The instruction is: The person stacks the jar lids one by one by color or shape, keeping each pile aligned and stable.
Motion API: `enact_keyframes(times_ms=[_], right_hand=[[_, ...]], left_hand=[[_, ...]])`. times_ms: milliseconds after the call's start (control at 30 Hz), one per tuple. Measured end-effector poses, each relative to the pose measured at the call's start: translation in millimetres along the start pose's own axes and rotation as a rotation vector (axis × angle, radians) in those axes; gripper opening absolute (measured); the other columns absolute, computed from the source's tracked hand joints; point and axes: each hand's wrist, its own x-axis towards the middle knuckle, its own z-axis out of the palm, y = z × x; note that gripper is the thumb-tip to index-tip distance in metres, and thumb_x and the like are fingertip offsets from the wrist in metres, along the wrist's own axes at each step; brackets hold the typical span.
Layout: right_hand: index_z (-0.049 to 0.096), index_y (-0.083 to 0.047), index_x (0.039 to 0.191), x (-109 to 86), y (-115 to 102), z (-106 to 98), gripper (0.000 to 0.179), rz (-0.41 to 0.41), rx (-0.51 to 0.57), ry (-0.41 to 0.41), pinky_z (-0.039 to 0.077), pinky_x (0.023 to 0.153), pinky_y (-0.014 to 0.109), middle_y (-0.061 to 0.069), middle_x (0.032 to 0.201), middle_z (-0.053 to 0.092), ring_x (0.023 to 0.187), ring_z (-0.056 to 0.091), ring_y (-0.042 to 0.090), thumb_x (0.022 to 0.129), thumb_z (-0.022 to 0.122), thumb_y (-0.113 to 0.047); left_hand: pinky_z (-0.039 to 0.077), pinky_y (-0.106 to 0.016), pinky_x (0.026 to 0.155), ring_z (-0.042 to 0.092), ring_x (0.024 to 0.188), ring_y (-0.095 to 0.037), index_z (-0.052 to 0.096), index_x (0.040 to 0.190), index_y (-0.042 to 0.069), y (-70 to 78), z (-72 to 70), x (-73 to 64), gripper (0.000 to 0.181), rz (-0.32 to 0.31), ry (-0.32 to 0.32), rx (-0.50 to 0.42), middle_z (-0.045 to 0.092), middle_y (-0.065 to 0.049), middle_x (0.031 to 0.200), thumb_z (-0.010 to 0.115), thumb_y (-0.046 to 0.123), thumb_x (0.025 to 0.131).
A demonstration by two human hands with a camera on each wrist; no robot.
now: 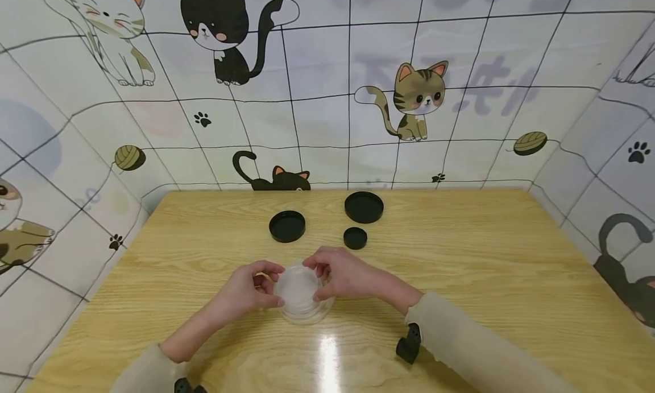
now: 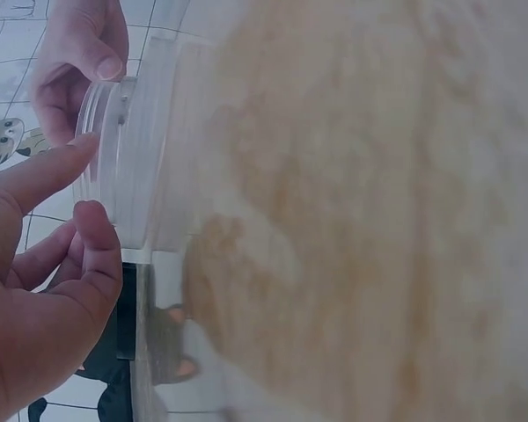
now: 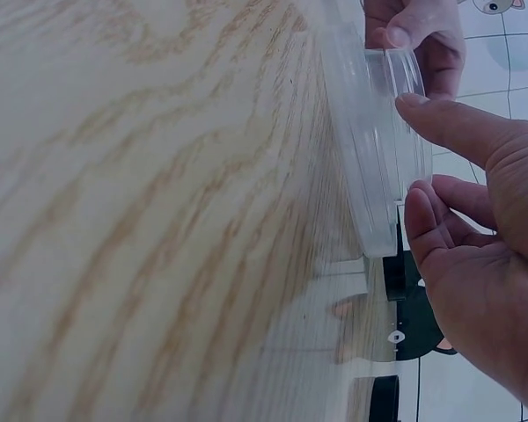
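Note:
At the front middle of the table, a small clear plastic round container [image 1: 298,288] sits at the top of a stack over a wider clear round container [image 1: 310,316]. My left hand [image 1: 251,288] holds the small one at its left side, thumb nearer me and fingers at the far side. From the right, my right hand [image 1: 345,273] grips the same piece between thumb and fingers. In the right wrist view the wider container [image 3: 356,149] lies low against the wood, with the small one above it between both hands.
Behind the hands lie three shallow black round lids: a medium one [image 1: 287,227] at left, a large one [image 1: 364,207] at the back and a small one [image 1: 355,238] in front of it. The wooden table [image 1: 460,256] ends at a cat-printed curtain [image 1: 317,120].

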Motion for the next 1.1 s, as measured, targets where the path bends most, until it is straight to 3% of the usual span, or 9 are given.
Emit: enact_keyframes(times_ms=[1100], right_hand=[[0.066,-0.006,0.129,1.5,-0.7,-2.0,0.058,0.027,0.001,-0.040,0.051,0.079,0.027,-0.002,0.099,0.057,0.088,0.055,0.015,0.078,0.092,-0.017]], left_hand=[[0.046,-0.024,0.059,0.055,0.075,-0.022,0.064,0.123,-0.004,-4.2,1.4,1.5,0.053,-0.025,-0.016,0.001,0.059,-0.011,0.102,0.089,0.005,0.077]])
